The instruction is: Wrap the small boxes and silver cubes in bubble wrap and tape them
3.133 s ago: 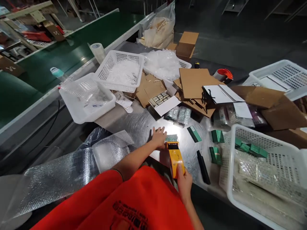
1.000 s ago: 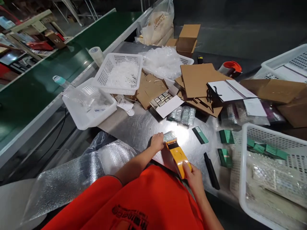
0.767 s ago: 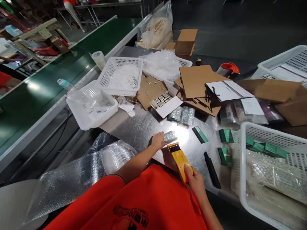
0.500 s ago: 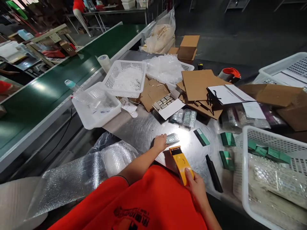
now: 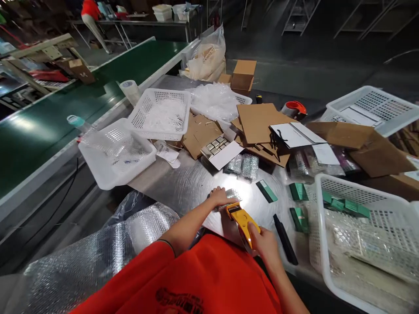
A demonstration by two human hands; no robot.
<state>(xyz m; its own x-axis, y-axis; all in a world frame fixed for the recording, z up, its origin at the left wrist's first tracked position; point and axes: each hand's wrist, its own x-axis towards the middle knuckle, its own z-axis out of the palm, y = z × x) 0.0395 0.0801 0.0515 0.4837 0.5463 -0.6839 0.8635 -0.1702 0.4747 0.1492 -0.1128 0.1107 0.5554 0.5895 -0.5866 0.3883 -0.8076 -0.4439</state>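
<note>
Yellow tape dispenser [image 5: 242,226] has slid up to the bubble-wrapped packet [image 5: 231,195] since the last frame, its nose now just beside the packet's near edge, and the left hand [image 5: 220,197] has moved onto the packet. That hand lies palm down, its fingers partly covering the packet and pinning it to the steel table [image 5: 183,185]. The right hand [image 5: 264,244] is closed around the dispenser's body, gripping it at a tilt.

Everything else sits relative to the packet. Just beyond it lie two smaller bubble-wrapped packets [image 5: 242,166], and to its right, near it, lies a flat green carton [image 5: 266,191]. Further right are a black bar [image 5: 285,240] and two more green cartons [image 5: 298,207], then a white plastic basket [image 5: 360,244] holding bubble-wrapped items and more green cartons. Beyond the packet, well apart from it, a tray of small silver pieces [image 5: 214,148] rests on white card beside flattened cardboard sheets [image 5: 258,124]. Left of the packet, a long bubble-wrap sheet [image 5: 98,248] trails off the table's edge, just below a white perforated crate [image 5: 160,114]. An orange vest [image 5: 183,279] fills the bottom of the head view.
</note>
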